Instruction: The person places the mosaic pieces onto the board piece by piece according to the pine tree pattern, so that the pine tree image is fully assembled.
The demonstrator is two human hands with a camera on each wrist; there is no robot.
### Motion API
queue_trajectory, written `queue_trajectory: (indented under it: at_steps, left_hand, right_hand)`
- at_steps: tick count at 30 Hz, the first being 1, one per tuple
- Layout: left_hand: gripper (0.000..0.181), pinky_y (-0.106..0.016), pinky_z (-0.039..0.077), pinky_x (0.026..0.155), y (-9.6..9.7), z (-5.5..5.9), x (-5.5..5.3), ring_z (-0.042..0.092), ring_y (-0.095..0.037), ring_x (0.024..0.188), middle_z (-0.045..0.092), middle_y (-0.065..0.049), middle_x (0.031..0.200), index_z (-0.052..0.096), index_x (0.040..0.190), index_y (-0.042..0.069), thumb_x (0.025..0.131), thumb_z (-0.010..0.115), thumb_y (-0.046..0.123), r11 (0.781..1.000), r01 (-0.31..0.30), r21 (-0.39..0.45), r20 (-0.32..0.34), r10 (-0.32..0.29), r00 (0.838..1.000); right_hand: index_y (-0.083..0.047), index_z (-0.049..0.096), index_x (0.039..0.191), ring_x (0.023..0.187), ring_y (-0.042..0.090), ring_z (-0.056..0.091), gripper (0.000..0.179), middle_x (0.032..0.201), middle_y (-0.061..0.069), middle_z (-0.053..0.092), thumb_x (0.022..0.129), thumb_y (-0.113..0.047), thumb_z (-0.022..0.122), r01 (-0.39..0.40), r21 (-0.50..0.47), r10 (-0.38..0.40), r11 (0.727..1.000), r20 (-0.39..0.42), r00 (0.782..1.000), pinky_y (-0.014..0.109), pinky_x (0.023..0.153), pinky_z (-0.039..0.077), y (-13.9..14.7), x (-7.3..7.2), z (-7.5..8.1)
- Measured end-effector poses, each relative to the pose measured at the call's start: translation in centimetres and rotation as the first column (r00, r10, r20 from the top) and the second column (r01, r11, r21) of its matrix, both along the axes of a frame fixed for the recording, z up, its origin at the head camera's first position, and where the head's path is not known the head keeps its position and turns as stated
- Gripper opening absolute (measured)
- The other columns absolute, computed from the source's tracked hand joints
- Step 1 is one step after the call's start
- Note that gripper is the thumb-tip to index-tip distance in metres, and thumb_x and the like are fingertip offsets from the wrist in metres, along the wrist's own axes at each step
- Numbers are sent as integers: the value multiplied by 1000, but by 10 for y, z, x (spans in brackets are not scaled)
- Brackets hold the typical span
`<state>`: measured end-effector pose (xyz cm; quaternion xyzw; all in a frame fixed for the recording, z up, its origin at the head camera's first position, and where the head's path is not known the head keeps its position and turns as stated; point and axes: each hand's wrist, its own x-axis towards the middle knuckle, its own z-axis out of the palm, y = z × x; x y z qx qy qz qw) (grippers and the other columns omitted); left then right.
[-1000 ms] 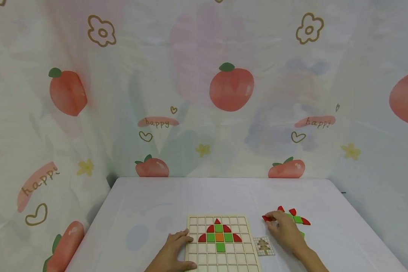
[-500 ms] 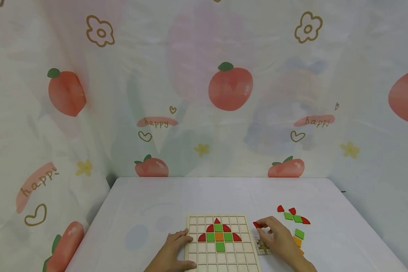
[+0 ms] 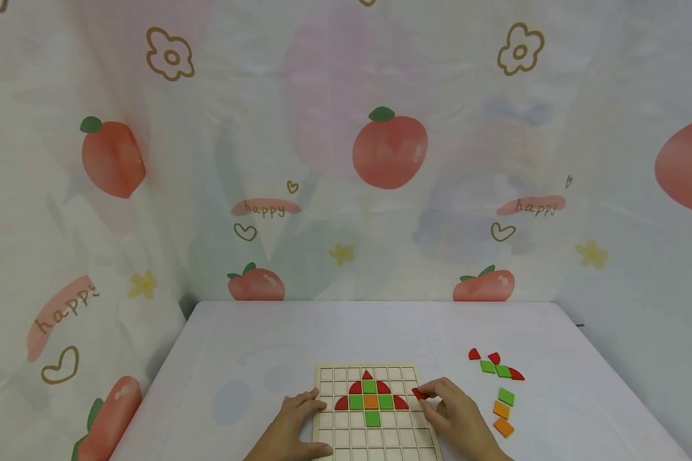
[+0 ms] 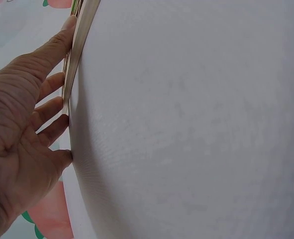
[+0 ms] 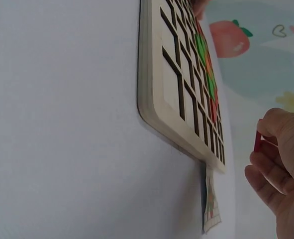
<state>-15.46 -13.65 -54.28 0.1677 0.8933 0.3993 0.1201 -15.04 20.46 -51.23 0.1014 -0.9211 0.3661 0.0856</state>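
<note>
A wooden grid board lies on the white table. Set in its cells are red quarter-round tiles, a red triangle, green square tiles and one orange square tile, forming a tree-like figure. My left hand rests against the board's left edge with its fingers spread. Over the right edge of the board, my right hand pinches a red tile between thumb and fingertips; the fingers partly cover its shape. In the right wrist view this red tile appears edge-on.
Right of the board lie loose red tiles, green tiles and orange tiles. A small pattern card sticks out beside the board in the right wrist view; my right hand hides it in the head view. A printed cloth wall stands behind.
My right hand has carried the red tile leftward from the loose tiles to the board's right edge, uncovering the green and orange tiles. The left hand stays in place.
</note>
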Motion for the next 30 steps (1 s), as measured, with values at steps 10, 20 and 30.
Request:
queue_trajectory:
  at_steps: [10, 20, 30]
  left_hand:
    - [70, -76, 18, 115, 0, 0, 0, 33, -51, 146, 45, -17, 156, 64, 133, 15, 74, 90, 45, 1000, -11, -1, 11, 11, 1000]
    - [71, -76, 16, 116, 0, 0, 0, 32, -52, 146, 45, -17, 157, 64, 133, 15, 74, 91, 44, 1000, -13, 10, 16, 13, 1000]
    - [72, -74, 16, 117, 1, 1, 1, 35, -50, 145, 45, -18, 156, 64, 132, 13, 74, 90, 46, 1000, -6, -8, 4, 6, 1000]
  right_hand:
    - [-18, 70, 108, 93, 8, 59, 14, 111, -10, 65, 94, -16, 74, -195, 39, 191, 980, 89, 978, 24, 80, 57, -17, 7, -4]
    - [-15, 74, 101, 80, -2, 55, 9, 99, -11, 63, 94, -20, 75, -300, 177, 290, 937, 82, 954, 26, 69, 54, -30, 3, -14]
    - [-7, 77, 98, 77, -2, 53, 6, 89, -9, 60, 92, -8, 75, -368, 102, 371, 924, -9, 929, 21, 64, 53, -44, 3, -15]
